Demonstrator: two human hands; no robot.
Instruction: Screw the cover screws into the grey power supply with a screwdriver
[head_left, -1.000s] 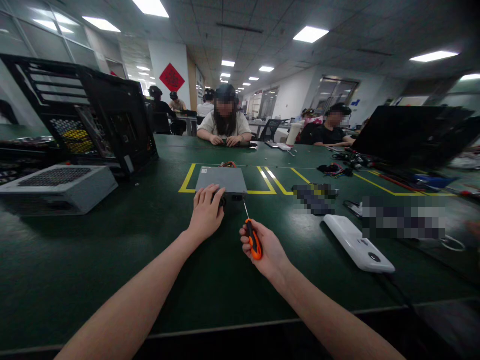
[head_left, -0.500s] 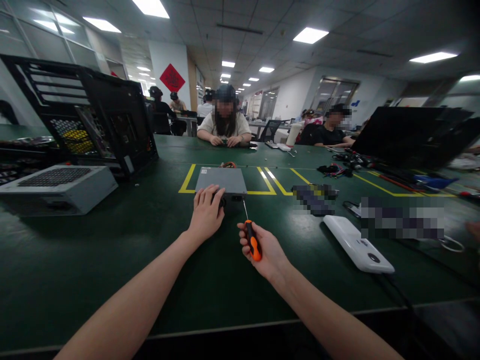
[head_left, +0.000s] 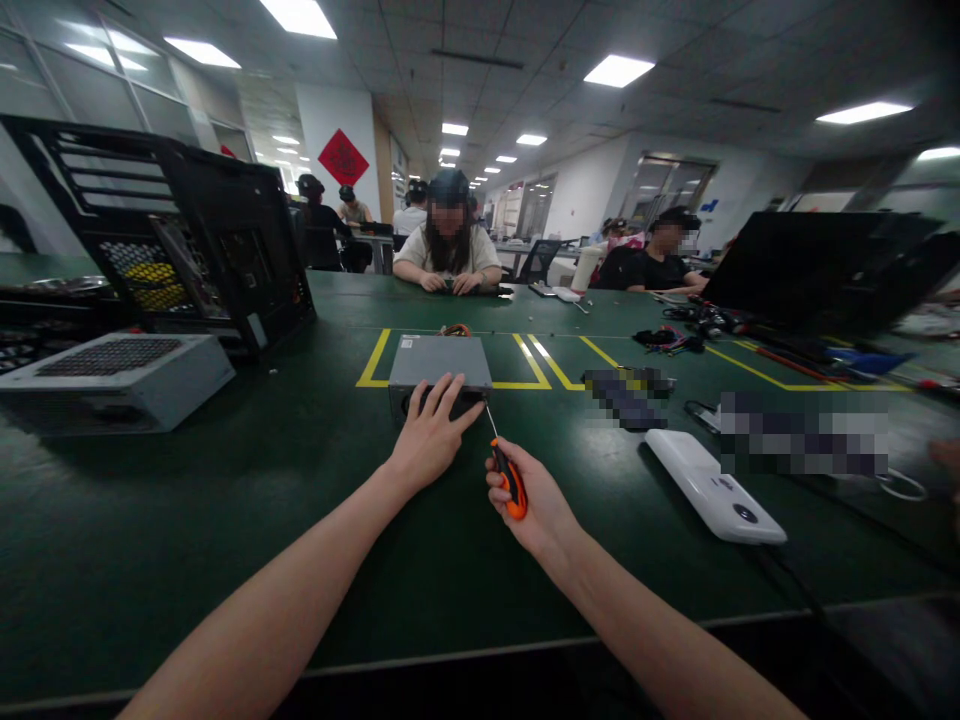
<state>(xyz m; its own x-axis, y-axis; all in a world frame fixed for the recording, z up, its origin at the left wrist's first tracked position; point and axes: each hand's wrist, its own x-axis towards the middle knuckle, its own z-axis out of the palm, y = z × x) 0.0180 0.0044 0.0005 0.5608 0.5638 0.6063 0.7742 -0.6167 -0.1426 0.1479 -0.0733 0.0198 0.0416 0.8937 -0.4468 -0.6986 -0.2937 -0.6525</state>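
A grey computer power supply [head_left: 442,358] lies on the green table inside a yellow-taped box, its colored wires [head_left: 455,330] at the back. My left hand [head_left: 431,430] rests against its near side with fingers spread, the thumb or forefinger reaching to the right corner by the screwdriver tip. In my right hand [head_left: 529,490] is a screwdriver [head_left: 511,485] with an orange and black handle. Its thin shaft points up at the supply's near right corner, where the tip appears to touch; the screw itself is too small to make out.
To the left stand a second power supply [head_left: 112,380] and an open black computer case [head_left: 202,240]. A white device [head_left: 712,485] lies to the right, with cables [head_left: 667,340] and dark monitors [head_left: 817,270] beyond. A person [head_left: 448,240] sits across the table.
My left hand has slid right along the supply's near side, its fingers spreading toward the corner. The screwdriver handle has shifted slightly right and turned in my right hand.
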